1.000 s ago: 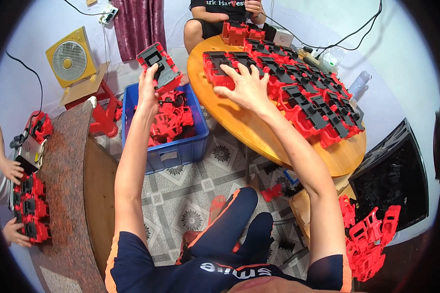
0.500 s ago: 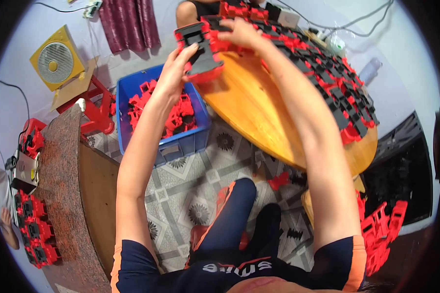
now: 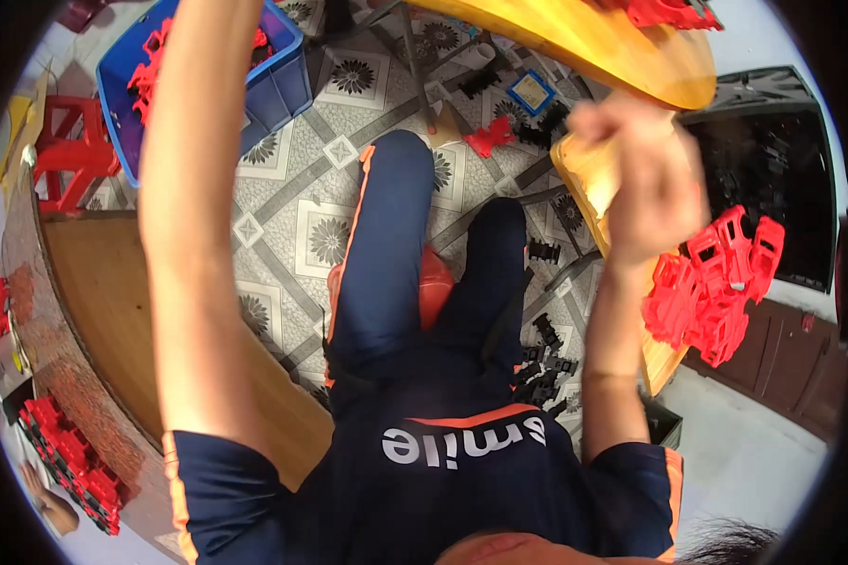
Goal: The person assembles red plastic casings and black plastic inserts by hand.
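Observation:
My right hand (image 3: 645, 179) is over a small light-wood bench (image 3: 579, 184), close to a heap of red plastic vehicle body shells (image 3: 716, 282). Motion smears its fingers, so I cannot make out whether anything is in them. Of my left arm only the forearm (image 3: 193, 169) shows, reaching up past the top edge, and the hand itself is out of view. Beside that forearm stands a blue plastic crate (image 3: 283, 89) with red plastic parts inside.
The yellow wooden table (image 3: 575, 47) spans the top, bearing red parts (image 3: 674, 13). Black plastic pieces (image 3: 542, 372) and one red piece (image 3: 490, 137) lie on the tiled floor. On the left are a red stool (image 3: 71, 160), a curved counter (image 3: 94, 377) and red-black parts (image 3: 71, 461).
The view has tipped downward. My right hand has come from the table's far side to the bench on the right. My left hand, earlier on a red-and-black plastic part, has left the picture.

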`<state>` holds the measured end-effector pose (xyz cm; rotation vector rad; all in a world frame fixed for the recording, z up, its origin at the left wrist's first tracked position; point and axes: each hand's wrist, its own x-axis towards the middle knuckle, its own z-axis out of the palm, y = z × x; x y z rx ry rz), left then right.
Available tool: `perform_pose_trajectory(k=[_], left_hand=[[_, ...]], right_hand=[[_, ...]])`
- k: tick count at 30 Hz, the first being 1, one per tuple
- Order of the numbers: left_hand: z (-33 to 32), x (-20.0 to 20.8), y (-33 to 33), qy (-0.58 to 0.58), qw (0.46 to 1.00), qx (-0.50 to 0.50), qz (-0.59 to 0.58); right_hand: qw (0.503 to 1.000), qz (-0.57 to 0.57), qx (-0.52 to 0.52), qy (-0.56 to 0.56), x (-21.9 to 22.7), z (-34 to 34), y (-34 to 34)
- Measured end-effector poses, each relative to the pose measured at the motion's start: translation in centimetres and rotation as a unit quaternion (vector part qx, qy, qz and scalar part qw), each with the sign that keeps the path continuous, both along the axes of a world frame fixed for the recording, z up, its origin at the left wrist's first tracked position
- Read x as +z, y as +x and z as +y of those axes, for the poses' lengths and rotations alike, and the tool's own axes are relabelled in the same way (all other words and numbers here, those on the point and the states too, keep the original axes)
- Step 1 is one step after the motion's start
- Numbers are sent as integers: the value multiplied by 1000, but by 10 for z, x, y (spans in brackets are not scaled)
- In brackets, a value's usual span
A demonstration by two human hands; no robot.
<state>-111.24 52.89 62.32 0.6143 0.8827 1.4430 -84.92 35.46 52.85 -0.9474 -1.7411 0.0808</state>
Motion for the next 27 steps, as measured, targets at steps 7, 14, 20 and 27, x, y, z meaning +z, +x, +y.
perform_pose_trajectory(k=[7, 14, 20, 27], left_hand=[[-138, -244, 48, 189, 878, 296, 325], [-204, -291, 64, 412, 805, -173, 390], [-132, -384, -66, 80, 821, -18, 565], [-55, -565, -31, -45, 940, -157, 301]], right_hand=[[714, 209, -78, -664, -349, 46, 64], [723, -294, -191, -595, -568, 166, 244], [648, -366, -190, -640, -581, 198, 196], [638, -416, -293, -578, -638, 204, 234]])
